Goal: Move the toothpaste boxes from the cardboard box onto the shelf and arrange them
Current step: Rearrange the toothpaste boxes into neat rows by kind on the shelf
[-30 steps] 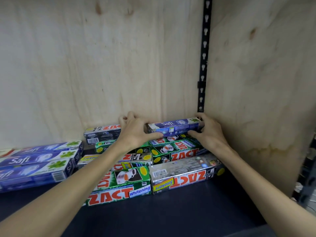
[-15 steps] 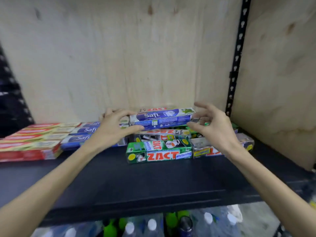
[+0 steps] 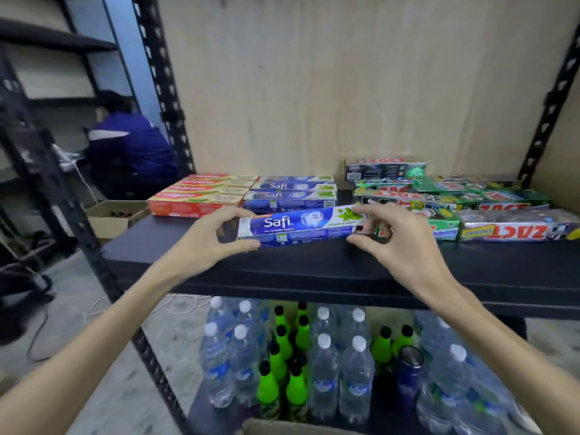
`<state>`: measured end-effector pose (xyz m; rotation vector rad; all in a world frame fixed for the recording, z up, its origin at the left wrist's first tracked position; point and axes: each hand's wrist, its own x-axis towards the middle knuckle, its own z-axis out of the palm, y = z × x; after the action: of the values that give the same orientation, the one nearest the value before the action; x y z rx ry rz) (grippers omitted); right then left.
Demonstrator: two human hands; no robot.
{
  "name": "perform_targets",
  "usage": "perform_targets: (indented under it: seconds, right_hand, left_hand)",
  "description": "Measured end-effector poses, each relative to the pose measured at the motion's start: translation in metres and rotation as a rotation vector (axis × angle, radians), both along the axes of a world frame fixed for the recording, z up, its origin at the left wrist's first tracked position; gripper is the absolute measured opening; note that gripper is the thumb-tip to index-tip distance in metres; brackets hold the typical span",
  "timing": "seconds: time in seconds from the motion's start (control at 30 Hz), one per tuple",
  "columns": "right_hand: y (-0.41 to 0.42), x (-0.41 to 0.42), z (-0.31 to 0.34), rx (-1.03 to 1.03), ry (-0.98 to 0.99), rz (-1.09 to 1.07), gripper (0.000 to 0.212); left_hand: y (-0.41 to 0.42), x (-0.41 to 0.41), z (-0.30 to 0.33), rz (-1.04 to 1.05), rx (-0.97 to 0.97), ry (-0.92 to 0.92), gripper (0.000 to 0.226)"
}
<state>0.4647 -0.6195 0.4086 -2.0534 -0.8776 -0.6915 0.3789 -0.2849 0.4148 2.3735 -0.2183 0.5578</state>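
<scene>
Fingers of the left hand (image 3: 204,243) and right hand (image 3: 405,243) pinch either end of a blue Safi toothpaste box (image 3: 298,226), held level above the shelf (image 3: 314,271) front. Beyond the fingers lie stacked Safi boxes (image 3: 292,193); Zact boxes (image 3: 489,211) lie past the right hand.

Below the board you worked at, clear water bottles (image 3: 323,368) with white caps stood packed together, and green bottles (image 3: 284,350) with black caps clustered among them. A dark blue can (image 3: 408,372) sat just right of that cluster. To your left, past the black slotted upright (image 3: 163,86), a person in a dark blue top (image 3: 131,152) crouched with their back to you (what they were handling was hidden). White cable (image 3: 175,304) lay looped on the grey floor (image 3: 94,309).
</scene>
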Motion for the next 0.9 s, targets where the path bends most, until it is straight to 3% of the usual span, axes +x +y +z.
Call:
perform_targets:
  seconds: [0.1,0.27,0.43,0.53,0.7,0.9]
  right_hand:
    - [0.003,0.001,-0.006,-0.110,0.013,-0.006,0.067]
    - [0.010,0.006,-0.009,-0.270,0.067,0.020,0.062]
    - [0.019,0.009,-0.002,-0.326,0.064,0.044,0.072]
    - [0.027,0.014,0.001,-0.394,-0.023,-0.020,0.078]
    - [0.034,0.031,0.015,-0.515,-0.176,-0.179,0.061]
    - [0.030,0.055,0.022,-0.599,-0.142,-0.237,0.073]
  left_hand:
    - [0.014,-0.010,-0.004,0.002,0.008,0.051,0.044]
    - [0.028,-0.013,-0.004,-0.007,0.008,0.088,0.047]
    - [0.035,-0.009,-0.002,0.052,0.060,0.054,0.055]
    - [0.040,-0.002,-0.001,0.102,0.130,0.023,0.061]
    - [0.048,0.018,-0.002,0.202,0.349,-0.043,0.068]
    - [0.044,0.045,0.000,0.233,0.531,-0.152,0.074]
